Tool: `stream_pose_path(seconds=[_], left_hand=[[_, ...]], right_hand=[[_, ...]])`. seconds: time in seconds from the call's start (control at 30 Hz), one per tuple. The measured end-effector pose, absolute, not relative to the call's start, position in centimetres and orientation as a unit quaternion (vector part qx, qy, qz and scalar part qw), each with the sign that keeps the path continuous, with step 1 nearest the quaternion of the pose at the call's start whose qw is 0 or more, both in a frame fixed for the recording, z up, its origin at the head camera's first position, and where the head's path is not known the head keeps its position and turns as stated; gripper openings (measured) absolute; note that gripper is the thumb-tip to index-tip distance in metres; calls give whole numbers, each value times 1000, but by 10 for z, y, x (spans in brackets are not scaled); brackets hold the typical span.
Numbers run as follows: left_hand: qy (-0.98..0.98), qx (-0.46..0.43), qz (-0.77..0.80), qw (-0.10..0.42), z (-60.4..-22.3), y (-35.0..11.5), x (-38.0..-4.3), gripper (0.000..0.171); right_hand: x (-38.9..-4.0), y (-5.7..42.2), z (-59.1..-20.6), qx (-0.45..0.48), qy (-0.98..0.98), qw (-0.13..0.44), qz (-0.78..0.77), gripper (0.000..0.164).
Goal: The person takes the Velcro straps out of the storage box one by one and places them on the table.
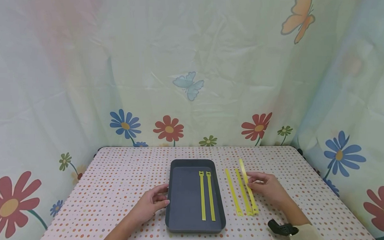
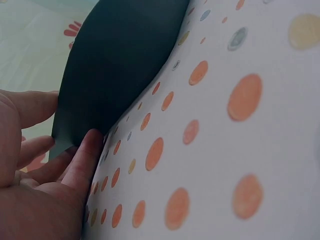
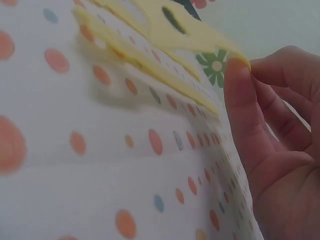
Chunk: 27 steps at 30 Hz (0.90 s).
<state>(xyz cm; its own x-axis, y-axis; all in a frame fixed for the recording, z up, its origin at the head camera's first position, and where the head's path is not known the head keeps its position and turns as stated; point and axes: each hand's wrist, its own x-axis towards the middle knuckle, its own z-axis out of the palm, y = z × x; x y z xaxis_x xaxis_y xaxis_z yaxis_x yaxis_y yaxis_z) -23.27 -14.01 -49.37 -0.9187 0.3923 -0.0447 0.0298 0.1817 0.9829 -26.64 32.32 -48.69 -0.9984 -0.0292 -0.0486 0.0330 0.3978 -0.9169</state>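
Note:
My right hand (image 1: 268,188) pinches a yellow hook-and-loop cable tie (image 1: 244,173) between thumb and fingertips. In the right wrist view its slotted head (image 3: 175,22) rises above the dotted cloth, over other yellow strips. Two more ties lie side by side just left of it, a left one (image 1: 233,192) and a right one (image 1: 241,189). At the dark grey tray (image 1: 183,201), the fingers of my left hand (image 1: 148,204) touch the outer left wall. Inside the tray's right half, a yellow tie (image 1: 202,197) lies lengthwise beside a second yellow tie (image 1: 211,198), slotted heads at the far end.
A white cloth with coloured dots (image 1: 133,171) covers the table. Behind and on both sides hangs a pale curtain (image 1: 210,108) printed with flowers and butterflies. A black band (image 1: 282,228) is on my right wrist.

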Motion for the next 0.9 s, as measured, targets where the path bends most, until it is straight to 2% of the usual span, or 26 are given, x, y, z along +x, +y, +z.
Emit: stream_pose_path(seconds=[0.9], left_hand=[[759,127,622,141,-494,-140,-233,64]], right_hand=[[-274,330,-486,73,879,56,-467,49]])
